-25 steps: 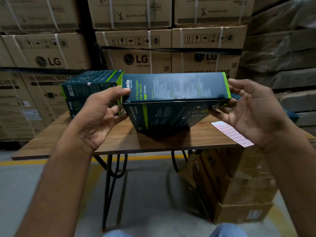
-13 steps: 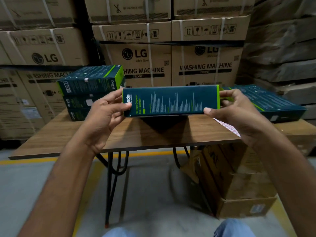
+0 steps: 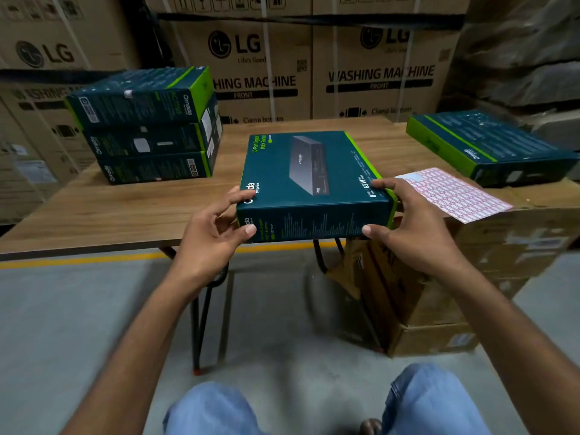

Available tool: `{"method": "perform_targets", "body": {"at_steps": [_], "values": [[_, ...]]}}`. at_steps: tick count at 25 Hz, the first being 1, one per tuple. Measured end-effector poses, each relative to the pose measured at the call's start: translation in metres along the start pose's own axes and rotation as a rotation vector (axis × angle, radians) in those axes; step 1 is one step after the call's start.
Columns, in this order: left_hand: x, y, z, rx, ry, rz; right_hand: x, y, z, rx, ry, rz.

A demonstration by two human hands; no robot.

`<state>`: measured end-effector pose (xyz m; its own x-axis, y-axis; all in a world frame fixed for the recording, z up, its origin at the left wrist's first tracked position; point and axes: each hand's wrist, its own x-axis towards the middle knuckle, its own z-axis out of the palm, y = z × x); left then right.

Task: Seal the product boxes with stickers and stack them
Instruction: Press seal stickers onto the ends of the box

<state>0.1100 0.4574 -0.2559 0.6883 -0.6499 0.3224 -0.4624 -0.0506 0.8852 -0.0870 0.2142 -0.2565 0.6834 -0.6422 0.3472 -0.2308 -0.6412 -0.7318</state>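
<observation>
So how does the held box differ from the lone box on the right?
The held box is gripped at its near corners by the left hand and right hand; the right box lies untouched. The held box shows a product picture on top; the right box shows mostly text. Both are dark teal with green edges.

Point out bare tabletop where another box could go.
Widest bare wood: the table front left, before the three-box stack, left of the held switch box. A narrower strip lies behind that box. Right side is crowded: sticker sheet, lone box.
</observation>
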Motion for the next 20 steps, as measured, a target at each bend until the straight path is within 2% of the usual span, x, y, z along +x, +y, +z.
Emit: {"method": "perform_targets", "body": {"at_steps": [4,8,11,13,16,20], "values": [[0.000,0.006,0.001,0.029,0.070,0.087,-0.003,0.001,-0.001,-0.134,-0.005,-0.113],[0.008,0.035,-0.006,0.053,0.177,0.247,0.009,-0.020,-0.014,-0.269,0.177,-0.281],[0.017,0.056,-0.014,0.171,0.187,0.338,0.023,-0.040,-0.034,-0.302,0.208,-0.365],[0.025,0.064,-0.017,0.192,0.260,0.404,0.031,-0.053,-0.046,-0.324,0.214,-0.379],[0.036,0.076,-0.012,0.076,0.429,0.443,0.040,-0.071,-0.054,-0.297,0.219,-0.370],[0.051,0.086,-0.004,-0.036,0.542,0.458,0.039,-0.085,-0.049,-0.140,0.243,-0.293]]}}
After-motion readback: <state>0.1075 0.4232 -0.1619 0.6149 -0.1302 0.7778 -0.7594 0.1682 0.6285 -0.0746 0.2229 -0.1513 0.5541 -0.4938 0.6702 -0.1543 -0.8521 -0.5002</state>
